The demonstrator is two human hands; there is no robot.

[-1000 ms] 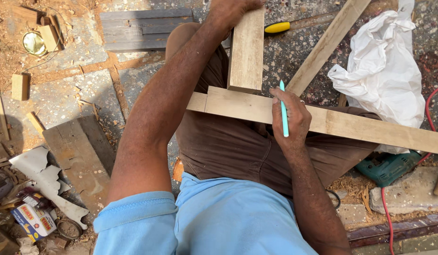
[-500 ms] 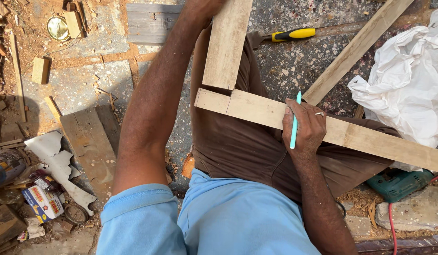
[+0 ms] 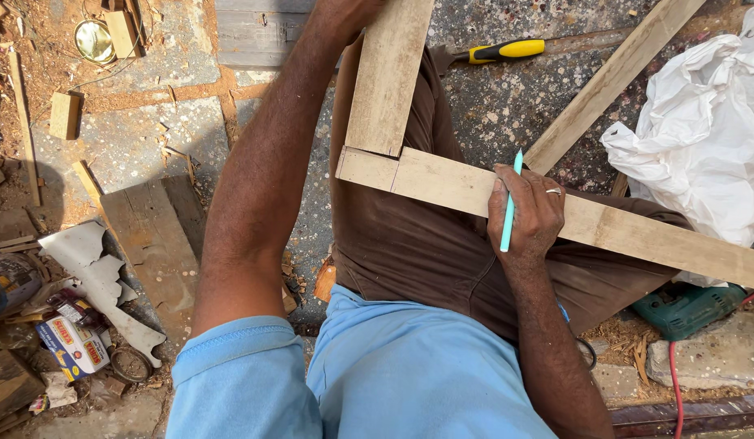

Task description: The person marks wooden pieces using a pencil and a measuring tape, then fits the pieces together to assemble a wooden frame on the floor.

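Head view: right hand (image 3: 530, 213) pinches pencil (image 3: 508, 205), pressing long board (image 3: 637, 232); left hand (image 3: 344, 10) grip cannot be told; short board (image 3: 386, 81) is best kept square.

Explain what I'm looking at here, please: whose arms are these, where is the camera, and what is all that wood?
There is no machine here. A camera worn on a person's head looks straight down, so you see their own blue shirt, brown trousers and two bare arms. The right hand holds a turquoise pencil and presses on a long plank lying across the lap. The left hand reaches forward to a shorter board that meets the plank's end at a right angle; its fingers are cut off by the frame. Around them on the stone ground lie a yellow-handled tool, a white plastic bag, a green power tool and wood scraps.
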